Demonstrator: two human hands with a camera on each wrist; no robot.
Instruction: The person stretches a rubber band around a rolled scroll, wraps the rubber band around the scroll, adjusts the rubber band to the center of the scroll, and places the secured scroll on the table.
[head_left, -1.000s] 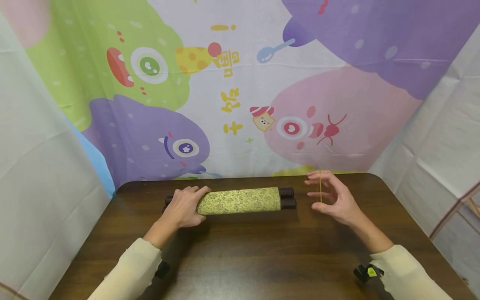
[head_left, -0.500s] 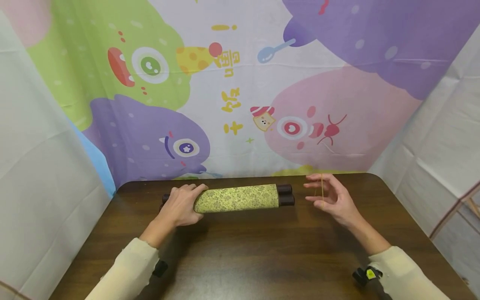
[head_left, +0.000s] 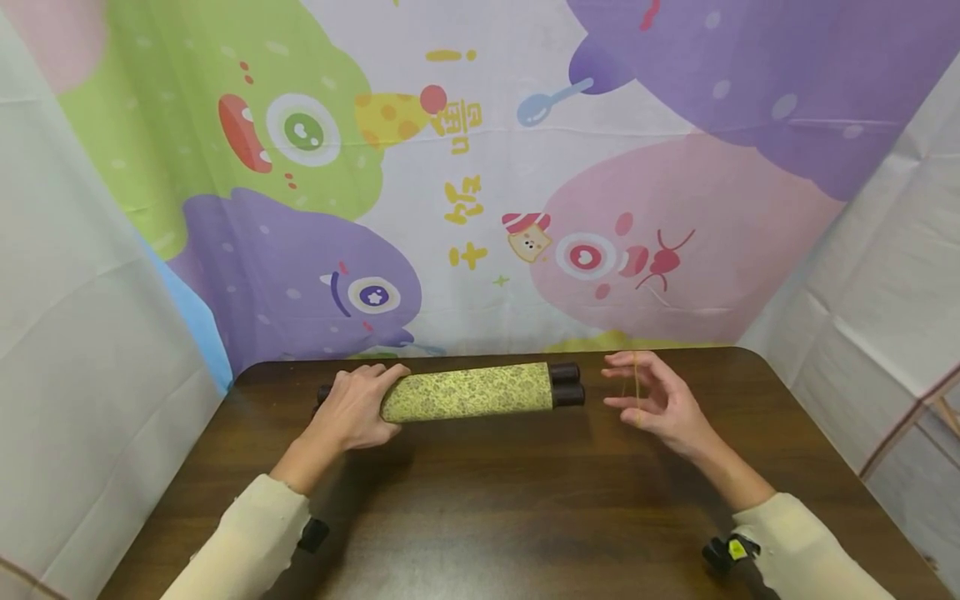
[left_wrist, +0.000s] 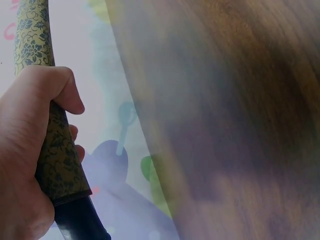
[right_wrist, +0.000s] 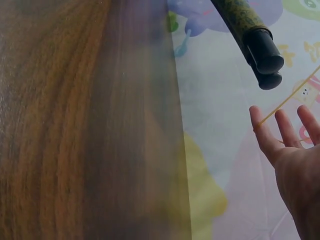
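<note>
A rolled scroll [head_left: 472, 392] with yellow-green floral fabric and dark knobbed roller ends is held off the table. My left hand [head_left: 360, 408] grips it near its left end, thumb and fingers wrapped around the fabric, as the left wrist view also shows. To the right of the scroll, apart from it, my right hand [head_left: 660, 404] has its fingers spread. A thin yellow rubber band [right_wrist: 287, 98] is stretched around those fingers. In the right wrist view, the two roller ends [right_wrist: 267, 57] lie beyond the fingertips.
Beneath both hands is a dark brown wooden table [head_left: 480, 508] with rounded back corners. Behind it hangs a cartoon-printed curtain [head_left: 465, 317]. Pale fabric walls [head_left: 82, 333] stand at both sides. A dark device [head_left: 723, 552] sits at the right wrist.
My left hand and the scroll have shifted slightly left and up, with the scroll's right end raised. My right hand has moved a little left, the rubber band still stretched on its fingers.
</note>
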